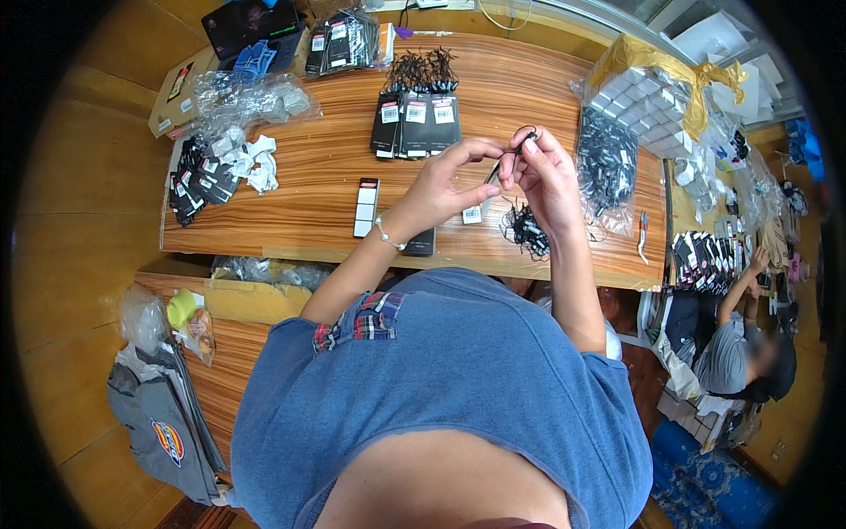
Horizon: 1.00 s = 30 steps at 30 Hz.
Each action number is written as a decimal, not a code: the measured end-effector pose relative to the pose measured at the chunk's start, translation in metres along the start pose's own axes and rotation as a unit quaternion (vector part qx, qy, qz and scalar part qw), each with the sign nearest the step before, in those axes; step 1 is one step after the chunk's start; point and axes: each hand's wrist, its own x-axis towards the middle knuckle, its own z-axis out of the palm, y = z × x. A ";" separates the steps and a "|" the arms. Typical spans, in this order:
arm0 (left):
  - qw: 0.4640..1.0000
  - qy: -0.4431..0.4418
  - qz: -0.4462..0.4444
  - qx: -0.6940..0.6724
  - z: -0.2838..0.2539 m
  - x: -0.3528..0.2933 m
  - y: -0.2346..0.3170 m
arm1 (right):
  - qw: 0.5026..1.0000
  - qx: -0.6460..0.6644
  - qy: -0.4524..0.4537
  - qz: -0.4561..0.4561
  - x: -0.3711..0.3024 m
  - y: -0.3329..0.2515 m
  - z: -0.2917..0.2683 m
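Note:
My left hand is closed, thumb and fingers pinching a thin dark hang tag seen nearly edge-on. Just right of it, my right hand pinches a black hang-tag string, its loop curling above the fingertips. Whether the string passes through the tag is too small to tell. A white barcode label shows below the left thumb. Close to my right wrist lies a loose heap of black strings. A black card with white panels lies left of my left wrist; another dark tag is partly covered by it.
Strung black tags lie in rows beyond my hands. A plastic bag of black strings and stacked white boxes stand right, near small snips. More tags are left. Another person works at far right.

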 end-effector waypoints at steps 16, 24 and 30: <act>0.949 -0.124 -0.133 -0.259 0.000 -0.006 0.018 | 0.988 0.010 0.148 -0.040 -0.002 0.006 0.002; 0.873 -0.097 -0.165 -0.449 0.016 -0.005 0.009 | 0.983 0.122 0.133 0.003 0.000 0.014 -0.008; 0.862 -0.070 -0.187 -0.466 0.035 -0.015 -0.009 | 0.965 0.234 0.120 0.005 0.005 0.016 -0.044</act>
